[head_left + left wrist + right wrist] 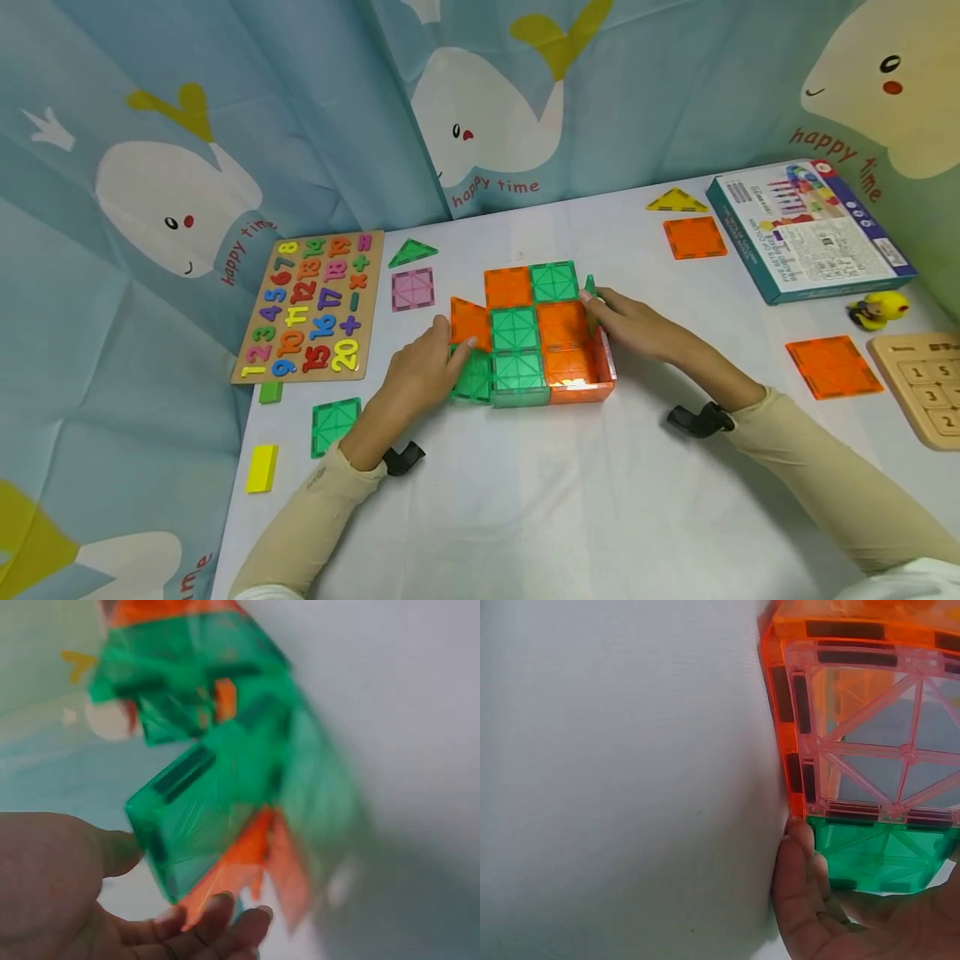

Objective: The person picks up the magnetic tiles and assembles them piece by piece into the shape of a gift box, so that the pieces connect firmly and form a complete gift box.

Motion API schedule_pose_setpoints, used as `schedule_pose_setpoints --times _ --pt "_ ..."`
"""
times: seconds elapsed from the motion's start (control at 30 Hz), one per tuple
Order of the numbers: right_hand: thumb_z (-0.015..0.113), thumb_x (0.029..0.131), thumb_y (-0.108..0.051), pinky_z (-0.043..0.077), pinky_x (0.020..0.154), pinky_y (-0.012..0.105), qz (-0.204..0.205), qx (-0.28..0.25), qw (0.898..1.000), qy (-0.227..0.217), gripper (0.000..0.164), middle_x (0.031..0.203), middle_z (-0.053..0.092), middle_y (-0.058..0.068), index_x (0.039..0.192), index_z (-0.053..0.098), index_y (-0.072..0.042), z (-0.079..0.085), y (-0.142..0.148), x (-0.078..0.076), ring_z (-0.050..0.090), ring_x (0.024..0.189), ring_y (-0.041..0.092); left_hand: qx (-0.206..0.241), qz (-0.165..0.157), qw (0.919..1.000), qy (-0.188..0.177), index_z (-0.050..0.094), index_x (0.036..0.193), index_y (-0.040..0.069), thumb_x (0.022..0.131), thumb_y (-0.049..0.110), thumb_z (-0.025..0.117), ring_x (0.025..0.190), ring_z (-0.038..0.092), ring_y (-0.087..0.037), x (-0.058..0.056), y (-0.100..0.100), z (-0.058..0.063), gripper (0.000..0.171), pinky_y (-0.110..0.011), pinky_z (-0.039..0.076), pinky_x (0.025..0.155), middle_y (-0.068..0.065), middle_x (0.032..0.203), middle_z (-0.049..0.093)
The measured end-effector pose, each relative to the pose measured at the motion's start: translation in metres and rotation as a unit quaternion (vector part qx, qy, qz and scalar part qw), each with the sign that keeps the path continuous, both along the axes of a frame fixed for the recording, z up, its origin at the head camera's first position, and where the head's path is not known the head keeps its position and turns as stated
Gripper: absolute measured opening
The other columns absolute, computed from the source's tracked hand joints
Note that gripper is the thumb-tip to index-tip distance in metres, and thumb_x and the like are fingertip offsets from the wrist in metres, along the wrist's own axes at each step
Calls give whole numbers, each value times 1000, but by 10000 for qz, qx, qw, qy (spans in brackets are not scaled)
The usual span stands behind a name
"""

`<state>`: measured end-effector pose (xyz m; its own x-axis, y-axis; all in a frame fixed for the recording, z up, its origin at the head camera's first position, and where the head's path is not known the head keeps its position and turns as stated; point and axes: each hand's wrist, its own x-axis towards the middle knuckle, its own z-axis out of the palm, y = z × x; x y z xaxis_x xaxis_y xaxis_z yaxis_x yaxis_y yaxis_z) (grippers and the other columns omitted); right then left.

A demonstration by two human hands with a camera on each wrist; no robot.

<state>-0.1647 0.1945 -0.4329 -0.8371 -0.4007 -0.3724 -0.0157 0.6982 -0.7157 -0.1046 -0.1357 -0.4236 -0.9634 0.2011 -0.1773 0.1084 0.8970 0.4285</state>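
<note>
- Grasping a tilted orange tile [467, 321] between thumb and fingers, the left hand [420, 367] works at the left edge of the magnetic-tile structure [514, 329]; its own wrist view is blurred.
- The right hand [637, 325] pinches an upright green tile [881, 859] at the structure's right side, where the wrist view shows a pink tile [900, 746] directly next to it.
- The structure, made of green and orange squares with low walls along its front, sits around the middle of the white worktop [525, 492].
- Left of it lie a number board [365, 337], a green triangle [412, 252], a pink square [412, 289], a green square [335, 427] partly behind the left forearm, and a yellow block [262, 468].
- To the right, well apart from it, are a yellow triangle [677, 200], two orange squares [694, 238], a flat box [817, 237], a small yellow-headed figure [881, 308] and a wooden number puzzle [909, 403].
- Behind everything hangs a blue curtain [315, 100] printed with whales.
</note>
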Motion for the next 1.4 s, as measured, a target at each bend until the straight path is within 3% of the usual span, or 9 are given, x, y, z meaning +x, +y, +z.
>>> schedule_pose_setpoints --times 0.13,0.33,0.47,0.6,0.8,1.07,1.23,1.33,1.4 --pt "23 108 -69 29 121 70 18 -49 9999 142 94 164 32 33 165 19 6 0 2 -3 36 149 50 698 -368 9969 48 49 118 6 111 46 49 75 62 -22 6 9 10 40 -36 49 60 -6 92 63" --pt "31 109 -65 31 119 70 -94 -364 9988 320 84 162 36 29 157 37 4 1 4 -6 39 147 47 1174 -604 9895 -589 42 149 10 102 57 63 116 67 -23 20 14 14 70 -47 57 96 -7 132 65" --pt "30 110 -65 29 121 70 -179 -320 9991 193 87 168 29 30 166 22 2 2 6 -8 34 151 50 1047 -759 9872 -934 34 155 10 86 54 85 111 66 -24 26 14 3 97 -46 58 91 -9 133 64" --pt "26 112 -59 30 121 69 -90 -306 9993 216 79 165 33 30 163 30 1 2 10 -11 37 148 49 745 -973 9892 -805 39 148 8 84 43 90 95 67 -20 25 15 -13 89 -39 57 78 -7 115 69" --pt "23 114 -55 39 117 64 -174 -657 9977 14 74 153 49 29 157 40 3 1 22 -7 55 134 45 799 -837 9915 -597 47 139 6 95 28 82 69 60 -13 11 3 -19 60 -32 50 65 3 84 68" --pt "38 116 -39 53 108 40 -13 -1391 9889 -516 53 136 65 26 137 50 8 7 31 36 63 129 37 1661 31 9853 -388 50 129 5 108 13 54 92 71 -23 -31 -23 -19 23 -42 55 86 -12 107 79" --pt "36 117 -39 54 107 46 473 -1367 9867 -737 58 137 68 23 143 54 9 12 27 52 67 126 34 2487 422 9636 -884 49 143 3 114 27 40 113 71 -32 -45 -22 -17 39 -46 56 102 -20 138 67" --pt "36 117 -39 59 96 44 442 -922 9943 -297 55 122 74 17 131 66 5 11 26 49 72 111 29 3048 438 9437 -1212 42 154 0 117 39 34 133 61 -35 -48 -17 -18 55 -47 54 108 -23 150 55" --pt "37 116 -41 59 80 39 220 -315 9991 200 52 102 74 10 114 70 0 9 28 42 70 93 25 3138 318 9401 -1290 36 160 0 116 44 32 143 51 -35 -48 -15 -19 63 -49 49 114 -22 158 47"
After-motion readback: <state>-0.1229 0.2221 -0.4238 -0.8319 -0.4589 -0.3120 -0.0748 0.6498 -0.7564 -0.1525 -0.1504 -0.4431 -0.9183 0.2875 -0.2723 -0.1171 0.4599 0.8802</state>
